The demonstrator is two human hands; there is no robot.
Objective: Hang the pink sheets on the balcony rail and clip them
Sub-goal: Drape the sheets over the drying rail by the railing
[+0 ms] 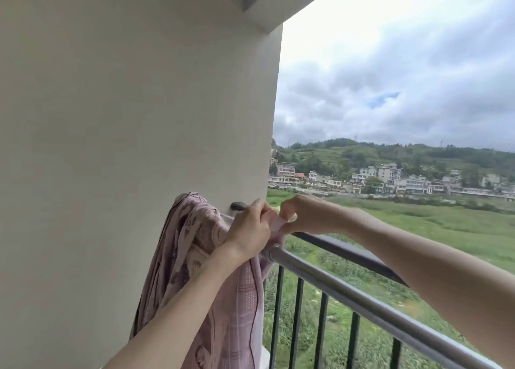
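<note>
Pink sheet [223, 299] bunched over the near end of the rail [362, 304], right beside the wall [125, 117], hanging down in folds on the balcony side. Left hand [248, 233] closed on the top of the sheet where it crosses the rail, fingers curled over the cloth. Right hand [303, 214] just beside it, fingertips pinched on a small pale bit of fabric or maybe a clip; too blurred to tell which. Both hands nearly touching above the rail. A second, darker bar [348, 253] running just behind the steel one, with a dark end fitting [237, 205] against the wall. Black balusters [320, 327] below. Beyond, a green field [418, 229] and houses [376, 179].
</note>
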